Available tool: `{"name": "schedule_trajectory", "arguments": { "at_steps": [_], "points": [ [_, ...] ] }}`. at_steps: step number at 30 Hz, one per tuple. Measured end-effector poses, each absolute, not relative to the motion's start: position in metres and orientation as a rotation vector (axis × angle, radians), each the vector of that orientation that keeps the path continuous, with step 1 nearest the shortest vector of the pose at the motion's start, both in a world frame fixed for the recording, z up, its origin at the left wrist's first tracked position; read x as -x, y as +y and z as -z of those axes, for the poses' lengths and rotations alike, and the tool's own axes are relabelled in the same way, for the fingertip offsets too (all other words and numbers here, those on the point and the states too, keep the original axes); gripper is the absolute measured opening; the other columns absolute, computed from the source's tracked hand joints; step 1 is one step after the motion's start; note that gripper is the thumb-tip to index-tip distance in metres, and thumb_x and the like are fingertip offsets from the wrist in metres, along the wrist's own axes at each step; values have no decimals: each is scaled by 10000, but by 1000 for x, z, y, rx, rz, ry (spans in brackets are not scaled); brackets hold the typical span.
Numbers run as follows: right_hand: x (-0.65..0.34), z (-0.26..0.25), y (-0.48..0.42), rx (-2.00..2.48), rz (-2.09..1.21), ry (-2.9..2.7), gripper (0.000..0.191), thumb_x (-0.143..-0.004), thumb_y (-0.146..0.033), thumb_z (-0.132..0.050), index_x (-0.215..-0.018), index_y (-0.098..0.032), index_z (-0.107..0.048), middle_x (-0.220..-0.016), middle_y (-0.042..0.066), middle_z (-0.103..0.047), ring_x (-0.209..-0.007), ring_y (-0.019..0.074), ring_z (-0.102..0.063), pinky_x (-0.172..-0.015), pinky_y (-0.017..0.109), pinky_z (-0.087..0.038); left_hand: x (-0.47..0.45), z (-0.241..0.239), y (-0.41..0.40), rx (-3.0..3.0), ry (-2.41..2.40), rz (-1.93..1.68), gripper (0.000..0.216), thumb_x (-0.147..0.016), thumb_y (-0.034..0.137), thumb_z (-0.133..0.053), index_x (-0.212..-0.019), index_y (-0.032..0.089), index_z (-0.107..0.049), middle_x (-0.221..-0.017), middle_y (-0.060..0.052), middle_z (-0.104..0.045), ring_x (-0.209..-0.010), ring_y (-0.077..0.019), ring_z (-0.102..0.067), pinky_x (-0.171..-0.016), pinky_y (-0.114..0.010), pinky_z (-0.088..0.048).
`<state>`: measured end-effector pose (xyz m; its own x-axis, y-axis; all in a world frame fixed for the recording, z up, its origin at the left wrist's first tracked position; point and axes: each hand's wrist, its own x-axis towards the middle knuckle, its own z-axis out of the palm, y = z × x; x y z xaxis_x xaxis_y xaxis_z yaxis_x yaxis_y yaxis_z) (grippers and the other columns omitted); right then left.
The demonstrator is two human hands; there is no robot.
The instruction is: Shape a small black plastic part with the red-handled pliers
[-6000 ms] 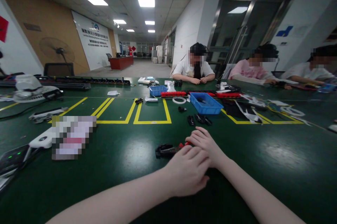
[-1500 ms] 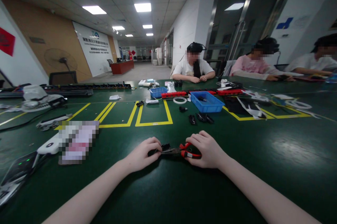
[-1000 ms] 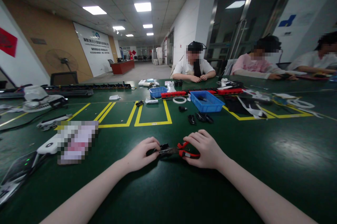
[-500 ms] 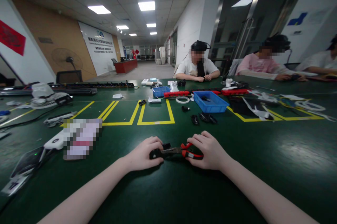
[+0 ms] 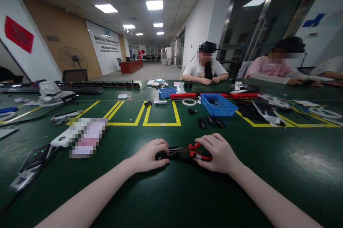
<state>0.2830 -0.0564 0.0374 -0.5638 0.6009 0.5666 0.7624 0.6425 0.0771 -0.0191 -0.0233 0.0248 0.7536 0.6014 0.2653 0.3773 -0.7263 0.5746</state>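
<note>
A: Green counter (image 5: 268,171), yellow lines (image 5: 160,124), long hall. Bins?
B: Two, blue: small bin (image 5: 165,93), large bin (image 5: 218,105). Left hand (image 5: 150,156) grip closed on black part (image 5: 162,155); right hand (image 5: 219,153) grip closed around pliers (image 5: 197,151), at counter centre.

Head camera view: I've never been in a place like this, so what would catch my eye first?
Two bare hands meet at the near middle of the dark green table: the left hand pinches a small black part, and the right hand grips red-handled pliers whose nose points at that part. Behind them yellow outlines mark the tabletop, a blue bin sits just beyond, and other people sit along the far edge.
</note>
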Motion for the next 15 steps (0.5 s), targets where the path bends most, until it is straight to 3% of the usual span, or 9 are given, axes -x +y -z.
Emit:
{"name": "schedule_trajectory", "arguments": {
  "at_steps": [7,15],
  "points": [
    [-277,-36,-60,969,489,-2358,434,-796,-446,-655,-1096,-132,-648,-992,113,-717,-896,245,-653,-868,417,-422,18,-25,-23,-2470,723,-640,131,-852,251,-677,-948,191,-610,-1099,-57,-623,-1025,-224,-582,-916,-363,-467],
    [-272,-33,-60,997,441,-2429,423,-773,-448,-675,-1056,-133,-672,-927,102,-703,-823,221,-632,-816,386,-429,20,-25,-23,-2484,743,-609,141,-856,275,-677,-953,194,-613,-1092,-52,-622,-1013,-223,-576,-915,-368,-464]
  ]
}}
